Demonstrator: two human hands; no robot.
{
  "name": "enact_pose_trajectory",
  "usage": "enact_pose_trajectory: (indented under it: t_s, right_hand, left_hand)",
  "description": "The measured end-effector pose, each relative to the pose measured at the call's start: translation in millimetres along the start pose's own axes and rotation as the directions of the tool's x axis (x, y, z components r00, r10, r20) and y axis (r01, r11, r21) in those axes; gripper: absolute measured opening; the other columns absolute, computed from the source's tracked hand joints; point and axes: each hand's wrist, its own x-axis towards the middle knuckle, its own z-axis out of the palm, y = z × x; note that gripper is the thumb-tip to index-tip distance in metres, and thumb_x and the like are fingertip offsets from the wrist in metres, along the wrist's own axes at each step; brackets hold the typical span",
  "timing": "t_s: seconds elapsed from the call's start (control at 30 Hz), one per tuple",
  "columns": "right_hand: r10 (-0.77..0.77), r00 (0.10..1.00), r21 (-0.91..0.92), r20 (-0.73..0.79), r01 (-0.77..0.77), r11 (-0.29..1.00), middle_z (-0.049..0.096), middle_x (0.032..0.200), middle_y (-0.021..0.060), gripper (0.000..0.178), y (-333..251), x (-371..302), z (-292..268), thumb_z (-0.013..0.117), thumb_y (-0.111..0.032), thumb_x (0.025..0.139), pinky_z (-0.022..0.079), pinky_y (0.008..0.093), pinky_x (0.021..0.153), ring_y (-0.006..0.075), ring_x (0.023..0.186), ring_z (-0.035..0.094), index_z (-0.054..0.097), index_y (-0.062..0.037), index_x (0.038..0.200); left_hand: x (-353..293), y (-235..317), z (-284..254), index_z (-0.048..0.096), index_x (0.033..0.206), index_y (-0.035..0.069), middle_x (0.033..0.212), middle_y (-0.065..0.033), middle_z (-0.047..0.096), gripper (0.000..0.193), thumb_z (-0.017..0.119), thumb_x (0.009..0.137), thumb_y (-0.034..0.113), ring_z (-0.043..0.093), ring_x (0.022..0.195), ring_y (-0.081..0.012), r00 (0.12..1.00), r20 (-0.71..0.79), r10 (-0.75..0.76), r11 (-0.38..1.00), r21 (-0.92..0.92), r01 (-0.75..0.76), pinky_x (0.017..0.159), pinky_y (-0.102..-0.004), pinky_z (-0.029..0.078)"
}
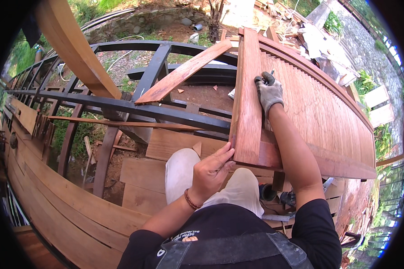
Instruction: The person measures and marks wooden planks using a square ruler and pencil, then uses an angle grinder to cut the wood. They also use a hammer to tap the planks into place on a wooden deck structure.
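The right grip (270, 92), in a grey work glove with dark fingertips, has its fingers curled in and pinches a thin pencil-like stick (272, 71) whose end shows above the knuckles. It rests by the right edge of a flat reddish-brown board (248, 107), which runs along the left end of a louvered wooden panel (318, 107). The left grip (212, 171), bare, touches the board's near left corner with its fingertips; whether the thumb pinches from below I cannot tell. A beaded bracelet (192, 199) circles that wrist.

The panel stretches off to the right, its fine slats side by side between a far rail (316, 67) and a near rail (323, 162). The person's pale trousers (180, 167) show just below the left end.

To the left, a black beam frame (179, 117) carries a slanting loose plank (184, 71); a thick curved timber (78, 49) rises beside it. Long deck boards (76, 197) sweep across the lower left. Beyond the frame stands a low stone wall (152, 24).
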Motion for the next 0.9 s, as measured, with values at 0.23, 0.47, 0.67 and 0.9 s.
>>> enact_pose_trajectory:
  t_s: [0.23, 0.47, 0.67, 0.9]
  right_hand:
    - [0.016, 1.0, 0.035, -0.006, -0.016, 0.999, 0.071, 0.102, 0.0179, 0.043, 6, 2, 5, 0.07, -0.03, 0.085, 0.051, 0.0367, 0.088, 0.0298, 0.096, 0.068, 0.066, -0.0029, 0.118]
    - [-0.004, 1.0, 0.046, -0.011, 0.004, 0.999, 0.071, 0.1, 0.0174, 0.043, 7, 5, 7, 0.071, -0.029, 0.085, 0.051, 0.0356, 0.087, 0.0282, 0.094, 0.068, 0.065, -0.0019, 0.118]
    - [-0.023, 1.0, 0.013, -0.01, 0.023, 1.0, 0.071, 0.1, 0.0173, 0.046, 10, 5, 6, 0.071, -0.032, 0.085, 0.051, 0.0364, 0.087, 0.0285, 0.092, 0.068, 0.065, -0.0015, 0.119]
    - [-0.028, 1.0, 0.024, -0.013, 0.028, 0.999, 0.07, 0.101, 0.0167, 0.039, 11, 4, 6, 0.07, -0.031, 0.085, 0.051, 0.0369, 0.086, 0.0298, 0.094, 0.067, 0.067, -0.0047, 0.113]
  left_hand:
    - [1, 1, 0, 0.068, 0.113, -0.003, 0.118, -0.0235, 0.065, 0.029, 0.071, 0.083, -0.003, 0.069, 0.102, -0.0233, 1.0, 0.001, -0.004, 1.0, 0.001, 0.004, 0.083, -0.0283, 0.055]
    - [1, -2, 0, 0.068, 0.113, -0.004, 0.119, -0.0235, 0.065, 0.029, 0.07, 0.084, -0.003, 0.067, 0.105, -0.0237, 1.0, 0.006, -0.003, 1.0, -0.019, 0.003, 0.086, -0.0287, 0.054]
    - [0, -4, 1, 0.068, 0.112, -0.003, 0.119, -0.0228, 0.065, 0.029, 0.071, 0.083, 0.0, 0.068, 0.103, -0.0253, 1.0, -0.007, 0.009, 0.999, -0.04, -0.009, 0.085, -0.0294, 0.055]
    - [-1, -3, 2, 0.069, 0.11, -0.003, 0.118, -0.0213, 0.066, 0.029, 0.073, 0.082, 0.002, 0.07, 0.1, -0.0269, 1.0, -0.009, -0.004, 1.0, -0.022, 0.003, 0.083, -0.0306, 0.056]
